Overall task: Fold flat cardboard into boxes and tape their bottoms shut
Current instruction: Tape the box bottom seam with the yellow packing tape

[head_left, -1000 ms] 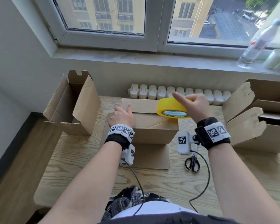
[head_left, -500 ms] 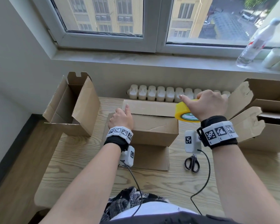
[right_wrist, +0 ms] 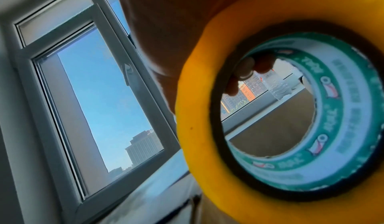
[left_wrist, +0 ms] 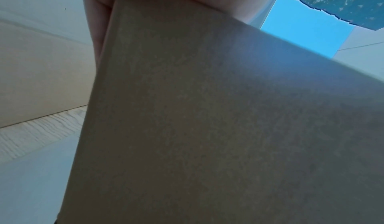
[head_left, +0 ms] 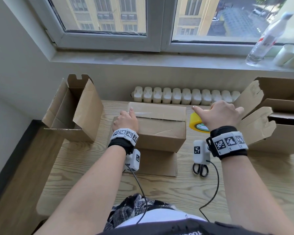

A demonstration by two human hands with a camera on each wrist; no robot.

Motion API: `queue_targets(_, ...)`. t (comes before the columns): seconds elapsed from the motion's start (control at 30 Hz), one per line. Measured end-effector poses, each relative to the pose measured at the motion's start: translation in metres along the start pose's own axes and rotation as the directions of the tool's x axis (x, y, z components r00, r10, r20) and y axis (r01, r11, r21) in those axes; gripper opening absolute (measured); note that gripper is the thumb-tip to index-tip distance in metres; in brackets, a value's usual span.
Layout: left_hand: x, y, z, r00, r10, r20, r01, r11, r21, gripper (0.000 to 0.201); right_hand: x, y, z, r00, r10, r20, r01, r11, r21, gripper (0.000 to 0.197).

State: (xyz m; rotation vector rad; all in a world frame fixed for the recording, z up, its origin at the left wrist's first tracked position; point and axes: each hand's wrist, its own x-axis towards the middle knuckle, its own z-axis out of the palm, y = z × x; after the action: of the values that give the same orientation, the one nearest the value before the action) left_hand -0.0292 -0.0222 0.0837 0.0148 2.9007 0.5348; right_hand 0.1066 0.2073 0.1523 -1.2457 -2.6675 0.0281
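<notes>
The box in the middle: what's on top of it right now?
On the middle box the left hand presses down one end of a clear tape strip along the flap seam. The right hand grips the yellow tape roll just past its right edge. Its inside is hidden.

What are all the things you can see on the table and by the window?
Closed brown cardboard box: 1, brown, middle of the table, on a flat cardboard sheet.
Clear tape strip: 1, see-through, along the box's top seam.
Yellow tape roll: 1, yellow with green-and-white core, right of the box.
Black-handled scissors: 1, black, on the light wooden table near the box's right side.
Open cardboard boxes: 1 at left, more at right, brown.
White radiator: 1, behind the table.
Clear plastic bottle: 1, on the windowsill.
Pale rolls: white, right of the bottle.
Left hand: presses the box's left end.
Right hand: grips the tape roll.
</notes>
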Motion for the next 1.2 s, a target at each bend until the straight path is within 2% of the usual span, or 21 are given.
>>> queue_targets(0.17,0.002,0.000,0.002,1.000,0.013,-0.007,-0.013,1.000,0.012,0.059,-0.007,0.008,0.011,1.000,0.008,-0.010,-0.008,1.000,0.001,0.072)
queue_targets(0.33,0.005,-0.003,0.005,1.000,0.019,-0.022,-0.019,1.000,0.008,0.058,-0.012,0.009,0.019,0.997,0.039,0.060,-0.038,0.999,-0.016,0.072)
queue_targets(0.7,0.006,-0.005,0.007,0.999,0.022,-0.025,-0.022,1.000,0.005,0.057,-0.015,0.010,0.025,0.992,0.061,0.110,-0.064,0.997,0.029,0.072)
queue_targets(1.07,0.006,-0.006,0.008,0.999,0.017,-0.037,-0.017,1.000,-0.005,0.057,-0.003,0.010,0.003,1.000,0.020,0.008,-0.020,0.999,0.047,0.067)
queue_targets(1.2,0.005,-0.005,0.007,0.999,0.020,-0.042,-0.020,1.000,-0.004,0.058,-0.002,0.008,0.007,0.997,0.029,0.065,-0.029,1.000,0.006,0.067)
